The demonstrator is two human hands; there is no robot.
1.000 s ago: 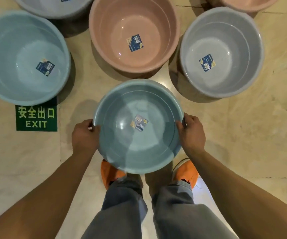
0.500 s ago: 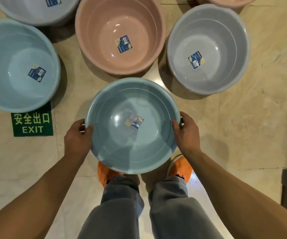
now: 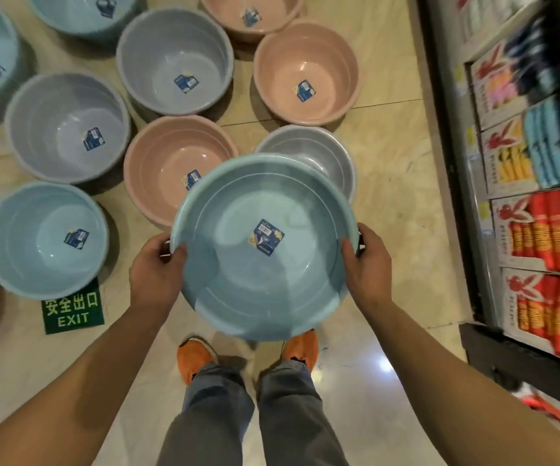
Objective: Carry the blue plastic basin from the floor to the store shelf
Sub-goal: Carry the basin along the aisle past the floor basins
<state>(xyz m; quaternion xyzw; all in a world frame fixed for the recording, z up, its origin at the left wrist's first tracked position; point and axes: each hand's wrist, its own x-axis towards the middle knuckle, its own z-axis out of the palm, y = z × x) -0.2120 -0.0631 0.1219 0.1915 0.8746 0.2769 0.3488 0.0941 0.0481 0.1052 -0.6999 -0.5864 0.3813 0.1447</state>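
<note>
A round blue plastic basin [image 3: 238, 287] with a small blue label inside is held up off the floor in front of me, above my orange shoes. My left hand [image 3: 156, 275] grips its left rim and my right hand [image 3: 369, 265] grips its right rim, thumbs over the edge. The store shelf [image 3: 527, 203] runs down the right side, stocked with packaged goods in red, yellow and blue.
Several basins stand on the tiled floor ahead: a pink one [image 3: 167, 169] and a grey one [image 3: 325, 153] just beyond the held basin, a blue one [image 3: 30, 243] at the left. A green EXIT sign [image 3: 73, 312] lies on the floor.
The basin has risen higher and shifted right with both hands on it. The view has lifted and swung right, bringing more basins and the shelf into sight.
</note>
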